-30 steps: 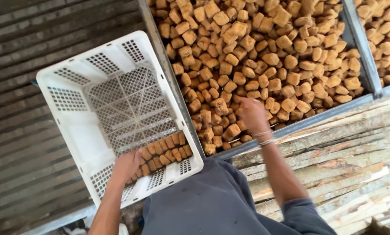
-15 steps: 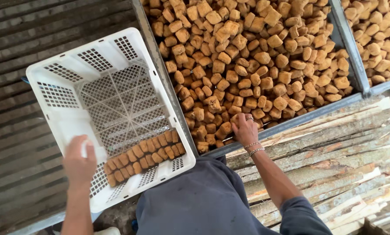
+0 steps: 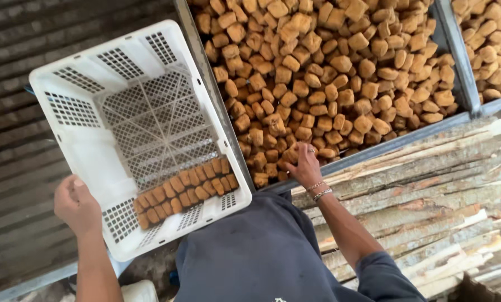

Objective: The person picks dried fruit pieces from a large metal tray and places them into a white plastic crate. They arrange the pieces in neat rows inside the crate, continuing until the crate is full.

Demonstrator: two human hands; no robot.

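A white perforated plastic crate lies tilted on the left. Two short rows of brown fried blocks lie packed along its near wall. My left hand is curled at the crate's near left rim, touching it. My right hand, with bracelets on the wrist, rests on the loose brown blocks at the near edge of a large metal tray. Its fingers close around some of the blocks. The tray is heaped with several brown blocks.
A second tray of the same blocks stands at the far right. Rough wooden planks lie below the trays. Corrugated dark slats lie to the left of the crate. My dark shirt fills the bottom middle.
My left hand has left the rows inside the crate and moved out to its near left rim. My right hand has slid toward the tray's near edge.
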